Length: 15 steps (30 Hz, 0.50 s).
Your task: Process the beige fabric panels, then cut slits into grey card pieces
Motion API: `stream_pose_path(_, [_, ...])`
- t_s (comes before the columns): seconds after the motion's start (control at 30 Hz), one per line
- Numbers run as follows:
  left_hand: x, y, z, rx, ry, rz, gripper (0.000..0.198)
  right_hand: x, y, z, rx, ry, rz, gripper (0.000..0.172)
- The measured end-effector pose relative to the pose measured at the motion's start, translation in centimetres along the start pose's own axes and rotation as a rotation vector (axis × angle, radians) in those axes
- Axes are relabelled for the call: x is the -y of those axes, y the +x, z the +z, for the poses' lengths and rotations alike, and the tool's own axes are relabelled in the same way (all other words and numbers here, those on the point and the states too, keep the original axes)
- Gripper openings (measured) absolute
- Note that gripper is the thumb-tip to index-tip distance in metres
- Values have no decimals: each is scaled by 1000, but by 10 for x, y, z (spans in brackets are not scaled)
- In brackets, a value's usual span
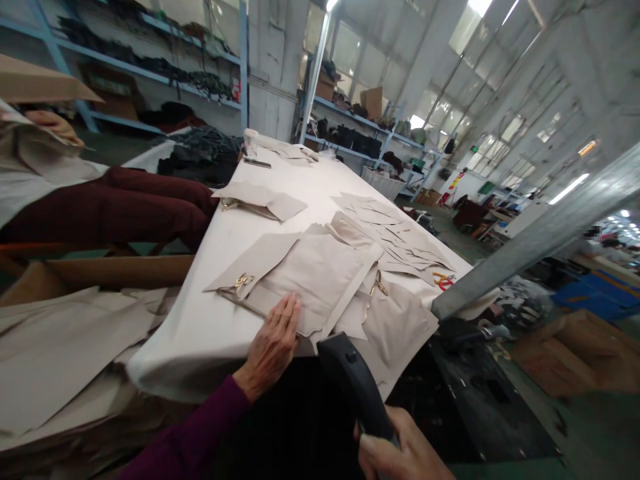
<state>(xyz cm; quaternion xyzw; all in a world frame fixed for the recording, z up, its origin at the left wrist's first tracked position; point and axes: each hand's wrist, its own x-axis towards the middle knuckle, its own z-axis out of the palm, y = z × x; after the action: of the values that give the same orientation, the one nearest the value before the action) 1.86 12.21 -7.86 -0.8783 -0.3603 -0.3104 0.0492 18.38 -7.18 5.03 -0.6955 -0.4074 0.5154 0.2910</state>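
Observation:
My left hand (274,340) lies with its fingers stretched out on the lower edge of a beige leather-like panel (315,267). In my right hand (400,447) is a black handheld device (353,377) with a curved body. Its wide head is close to the panel's lower right corner; whether it touches I cannot tell. A gold-coloured metal fitting (243,281) shows on the beige piece at the panel's left. To the right hangs another beige piece (397,320) with a gold-coloured chain (374,293), partly over the table edge.
Several beige cut pieces (400,233) lie spread on the white-covered table (215,340). Orange-handled scissors or pliers (443,280) lie near a slanting metal post (540,227). A cardboard box (125,267) of beige pieces stands at left. A seated person's dark red trousers (110,207) show beyond.

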Motion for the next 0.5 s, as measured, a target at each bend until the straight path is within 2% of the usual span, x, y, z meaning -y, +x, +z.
stream_pose_path(0.13, [0,-2,4,-5,36,8,59,19,25,13,35,47,24,28])
stream_pose_path(0.27, [0,-3,9,-7,0,32,65,30,41,18,7,101,16,21])
stream_pose_path(0.5, [3,-5,15,-49,-162,38,72,33,30,16,4,88,71,17])
